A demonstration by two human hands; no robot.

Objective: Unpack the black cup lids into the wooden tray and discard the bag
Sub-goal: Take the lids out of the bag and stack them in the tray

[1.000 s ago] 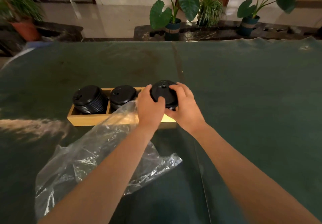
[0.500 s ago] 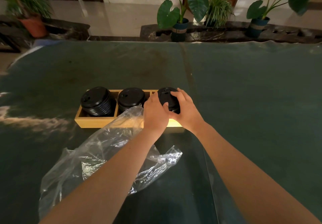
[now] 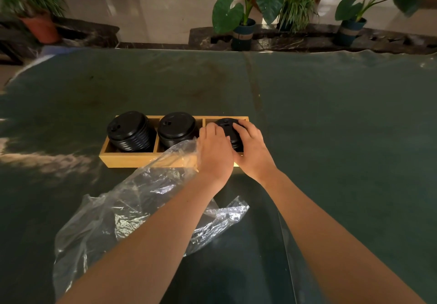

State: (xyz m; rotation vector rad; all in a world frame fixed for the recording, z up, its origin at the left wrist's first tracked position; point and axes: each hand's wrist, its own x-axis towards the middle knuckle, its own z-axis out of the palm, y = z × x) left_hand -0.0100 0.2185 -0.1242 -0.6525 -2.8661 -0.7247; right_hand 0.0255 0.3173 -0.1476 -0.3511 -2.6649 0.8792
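Since approx. 1 s ago, the third stack of black lids (image 3: 227, 126) has been lowered from above the rim into the right compartment of the wooden tray (image 3: 132, 160), and both hands have sunk with it. The stack is clasped by the left hand (image 3: 216, 152) on its left side and the right hand (image 3: 251, 149) on its right, fingers curled over the top lid. Two more lid stacks are seated in the left (image 3: 130, 131) and middle (image 3: 177, 129) compartments, each standing above the rim. The clear plastic bag (image 3: 123, 211) is spread, emptied, on the green table (image 3: 343, 138), its upper end draped against the tray's near wall, under the left forearm.
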